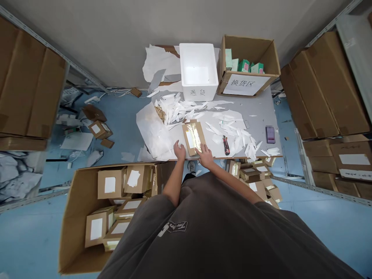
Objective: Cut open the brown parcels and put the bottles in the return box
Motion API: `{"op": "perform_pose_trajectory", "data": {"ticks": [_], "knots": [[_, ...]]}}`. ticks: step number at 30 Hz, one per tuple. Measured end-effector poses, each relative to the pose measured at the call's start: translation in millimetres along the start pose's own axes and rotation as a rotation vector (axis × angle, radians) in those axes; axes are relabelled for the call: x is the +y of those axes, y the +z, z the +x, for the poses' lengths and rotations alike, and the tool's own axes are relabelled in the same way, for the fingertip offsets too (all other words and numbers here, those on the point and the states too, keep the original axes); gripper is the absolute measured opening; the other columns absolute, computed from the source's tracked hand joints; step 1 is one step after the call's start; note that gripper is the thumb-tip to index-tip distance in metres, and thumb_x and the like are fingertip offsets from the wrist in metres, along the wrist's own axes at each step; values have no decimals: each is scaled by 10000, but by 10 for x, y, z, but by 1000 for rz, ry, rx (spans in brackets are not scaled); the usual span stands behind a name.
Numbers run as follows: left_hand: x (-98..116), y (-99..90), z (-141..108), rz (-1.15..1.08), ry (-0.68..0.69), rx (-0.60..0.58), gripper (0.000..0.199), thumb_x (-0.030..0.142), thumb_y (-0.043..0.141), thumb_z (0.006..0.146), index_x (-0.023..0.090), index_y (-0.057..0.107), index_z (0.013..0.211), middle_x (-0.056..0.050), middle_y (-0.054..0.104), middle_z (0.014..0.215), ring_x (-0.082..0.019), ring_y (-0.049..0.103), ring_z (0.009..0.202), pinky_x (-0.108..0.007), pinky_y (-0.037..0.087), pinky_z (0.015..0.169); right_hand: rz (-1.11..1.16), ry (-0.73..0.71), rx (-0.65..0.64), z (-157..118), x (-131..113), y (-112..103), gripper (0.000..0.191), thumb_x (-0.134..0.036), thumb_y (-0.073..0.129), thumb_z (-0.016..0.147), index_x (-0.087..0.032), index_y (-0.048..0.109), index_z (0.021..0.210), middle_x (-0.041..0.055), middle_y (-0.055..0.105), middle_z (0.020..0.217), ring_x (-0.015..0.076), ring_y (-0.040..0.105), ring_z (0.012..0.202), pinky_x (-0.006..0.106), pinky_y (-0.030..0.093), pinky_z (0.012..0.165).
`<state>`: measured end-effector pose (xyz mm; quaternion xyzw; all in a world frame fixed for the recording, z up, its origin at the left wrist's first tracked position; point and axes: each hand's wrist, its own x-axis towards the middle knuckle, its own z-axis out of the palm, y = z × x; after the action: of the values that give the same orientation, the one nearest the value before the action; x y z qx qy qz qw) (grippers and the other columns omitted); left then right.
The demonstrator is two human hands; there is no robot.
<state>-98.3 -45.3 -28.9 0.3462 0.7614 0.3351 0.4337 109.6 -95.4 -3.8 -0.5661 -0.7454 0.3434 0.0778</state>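
A small cardboard box (190, 145) with a white label and shiny tape along its top lies near the table's front edge. My right hand (205, 157) rests on its lower right corner, fingers stretched over the tape and cardboard. Just left of the box, my left hand (179, 151) is held with thumb and fingers apart and nothing in it; I see a slight space between it and the box. A red and black utility knife (226, 145) lies to the right of the box. Torn white paper strips (177, 110) are heaped behind and around it.
At the back stand a white foam box (199, 92) and a carton (247, 86) holding green and white packs. A phone (270, 134) lies at the right. Below left, a large carton (72, 232) holds several taped boxes. Shelves with cartons (328, 85) flank both sides.
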Motion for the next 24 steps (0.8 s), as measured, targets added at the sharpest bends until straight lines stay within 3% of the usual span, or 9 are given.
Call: {"op": "perform_pose_trajectory", "data": {"ticks": [1, 3, 5, 7, 9, 12, 16, 20, 24], "knots": [[99, -68, 83, 109, 172, -38, 726, 502, 597, 995, 174, 495, 1635, -181, 426, 1748, -329, 346, 1655, -484, 285, 1357, 10, 0, 4, 33, -14, 18, 463, -398, 742, 1055, -228, 648, 1475, 136, 631, 1520, 321, 657, 1320, 546, 584, 1082], [298, -163, 244, 349, 457, -292, 917, 554, 786, 873, 177, 494, 1656, -169, 322, 1810, -381, 206, 1706, -503, 237, 1374, 34, 12, 23, 80, 4, 27, 408, -423, 728, 1075, -195, 666, 1408, 109, 676, 1409, 256, 713, 1180, 480, 637, 1000], [457, -196, 375, 561, 572, -485, 1083, 583, 901, 760, 192, 480, 1677, -162, 261, 1835, -442, 84, 1720, -569, 218, 1370, 62, 37, 56, 99, 108, -26, 410, -410, 724, 1066, -222, 673, 1427, 123, 657, 1470, 288, 679, 1257, 508, 608, 1056], [542, -179, 459, 716, 578, -572, 1133, 613, 931, 728, 229, 473, 1689, -151, 235, 1845, -478, 28, 1716, -638, 188, 1360, 89, 91, 112, 95, 321, -151, 442, -385, 672, 1058, -222, 668, 1469, 148, 612, 1557, 342, 581, 1402, 550, 512, 1186], [551, -137, 500, 795, 553, -573, 1119, 657, 920, 744, 263, 474, 1692, -143, 229, 1848, -488, 14, 1714, -676, 153, 1355, 131, 221, 212, 84, 635, -321, 507, -356, 575, 1044, -137, 647, 1495, 203, 593, 1573, 384, 483, 1491, 562, 388, 1282], [475, -87, 519, 838, 536, -546, 1141, 737, 895, 748, 291, 460, 1704, -126, 214, 1853, -497, -1, 1710, -685, 151, 1353, 236, 535, 397, 84, 1193, -534, 553, -359, 479, 1031, -2, 637, 1423, 317, 611, 1482, 445, 477, 1462, 609, 337, 1278], [372, -93, 544, 858, 538, -524, 1189, 804, 867, 742, 304, 421, 1725, -97, 209, 1856, -522, -12, 1700, -693, 202, 1338, 387, 684, 417, 136, 1779, -540, 393, -450, 633, 961, -176, 720, 1228, 261, 631, 1449, 458, 461, 1500, 631, 315, 1282], [373, -119, 539, 780, 530, -485, 1277, 785, 898, 714, 279, 358, 1754, -134, 289, 1826, -545, 8, 1693, -692, 235, 1329, 480, 752, 425, 164, 1982, -452, 403, -440, 742, 851, -268, 688, 1211, 231, 643, 1425, 455, 559, 1439, 686, 339, 1258], [438, -61, 426, 730, 538, -465, 1281, 802, 887, 713, 237, 377, 1744, -169, 322, 1807, -529, -12, 1700, -673, 191, 1350, 464, 666, 479, 186, 1835, -610, 500, -451, 706, 847, -243, 626, 1294, 193, 756, 1221, 431, 723, 1218, 646, 461, 1160]]}}
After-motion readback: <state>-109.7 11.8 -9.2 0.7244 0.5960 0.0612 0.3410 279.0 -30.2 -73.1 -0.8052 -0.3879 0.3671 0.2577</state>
